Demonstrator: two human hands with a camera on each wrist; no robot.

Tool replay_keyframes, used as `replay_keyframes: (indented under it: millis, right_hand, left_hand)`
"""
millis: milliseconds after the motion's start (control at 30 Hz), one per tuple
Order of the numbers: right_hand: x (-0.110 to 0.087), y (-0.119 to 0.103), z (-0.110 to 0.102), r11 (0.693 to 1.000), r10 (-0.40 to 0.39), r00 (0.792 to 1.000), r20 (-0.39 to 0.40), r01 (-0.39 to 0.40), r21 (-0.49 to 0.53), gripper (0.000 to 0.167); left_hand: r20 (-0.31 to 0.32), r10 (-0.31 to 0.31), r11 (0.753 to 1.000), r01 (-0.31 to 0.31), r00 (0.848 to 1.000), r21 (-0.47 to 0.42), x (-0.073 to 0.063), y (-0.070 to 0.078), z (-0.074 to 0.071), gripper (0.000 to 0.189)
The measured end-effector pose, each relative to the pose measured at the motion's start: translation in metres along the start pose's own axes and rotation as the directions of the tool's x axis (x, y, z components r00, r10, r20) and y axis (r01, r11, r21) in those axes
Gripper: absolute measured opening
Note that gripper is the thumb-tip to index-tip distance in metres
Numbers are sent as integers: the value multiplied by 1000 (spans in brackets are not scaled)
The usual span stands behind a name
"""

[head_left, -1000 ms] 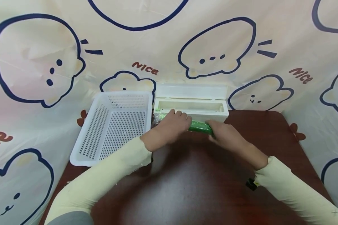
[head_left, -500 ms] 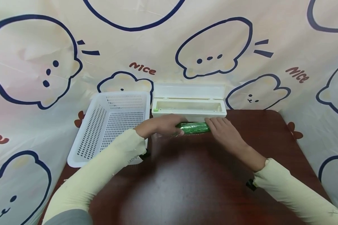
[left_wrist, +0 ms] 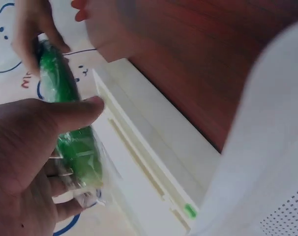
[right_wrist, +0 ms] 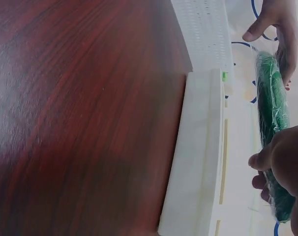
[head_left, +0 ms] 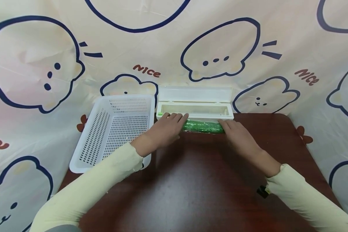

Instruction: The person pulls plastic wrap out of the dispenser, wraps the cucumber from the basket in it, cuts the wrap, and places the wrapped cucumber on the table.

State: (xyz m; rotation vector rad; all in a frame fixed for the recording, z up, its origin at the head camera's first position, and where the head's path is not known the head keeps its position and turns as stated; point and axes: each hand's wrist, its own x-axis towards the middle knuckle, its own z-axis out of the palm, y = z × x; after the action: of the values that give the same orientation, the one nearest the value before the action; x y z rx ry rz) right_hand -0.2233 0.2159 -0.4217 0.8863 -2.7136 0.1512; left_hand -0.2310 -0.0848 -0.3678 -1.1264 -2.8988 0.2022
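Observation:
A green cucumber [head_left: 203,126] wrapped in clear plastic film is held level between both hands, just in front of a long white box. My left hand [head_left: 167,129] is at its left end; the left wrist view has the thumb [left_wrist: 80,114] across the near side of the cucumber [left_wrist: 65,93] and the fingers behind it. Loose, wrinkled film sticks out past that end. The right hand [head_left: 241,138] grips the other end, and in the right wrist view its thumb and fingers [right_wrist: 261,181] wrap round the cucumber [right_wrist: 273,98]. Its right tip is hidden from the head view.
The white box [head_left: 195,110] stands against the wall with its lid [head_left: 195,94] raised; a small green piece [head_left: 160,113] sits at its left end. Left of it is a white perforated basket [head_left: 85,141]. Dark red-brown wood forms the table [head_left: 191,180]; a printed sheet [head_left: 174,42] hangs behind.
The left hand swung down half a second ago, then up again, and now lies slightly further left. The cucumber and right hand have shifted slightly right, with more of the cucumber showing between the hands.

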Motion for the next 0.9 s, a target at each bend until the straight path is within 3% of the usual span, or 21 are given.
replay_keyframes:
  millis: [133,233,300,367,500,633,700,800,900]
  right_hand:
    - [-2,3,-2,999,-25,999,-27,24,-21,69]
    - [-3,5,-2,998,-50,998,-49,48,-48,68]
    - [-4,6,-2,995,-82,994,-77,77,-66,66]
    - [-4,6,-2,990,-122,986,-112,112,-91,64]
    - [-3,5,-4,982,-168,972,-163,151,-110,62]
    - [-2,1,-8,990,-135,981,-142,129,-53,68]
    - [-1,-2,-11,994,-109,989,-101,109,-5,72]
    - [0,-5,-15,996,-59,998,-28,60,70,72]
    - [1,-7,-20,986,-17,998,54,8,167,65]
  left_hand:
    - [-23,-15,998,13,1000,-63,-3,-4,1,77]
    - [3,-43,979,43,999,-200,-2,-8,-2,74]
    - [43,-57,949,67,997,-307,1,-12,-5,73]
    - [107,-49,900,90,993,-426,3,-17,-8,72]
    - [217,24,836,100,976,-539,7,-23,-8,74]
    - [171,73,862,24,983,-506,7,-24,-6,53]
    - [111,75,899,-19,991,-437,5,-22,-4,42]
    - [23,99,970,-91,995,-224,-2,-19,-3,31]
    - [-59,142,990,-141,988,21,-7,-18,-1,32]
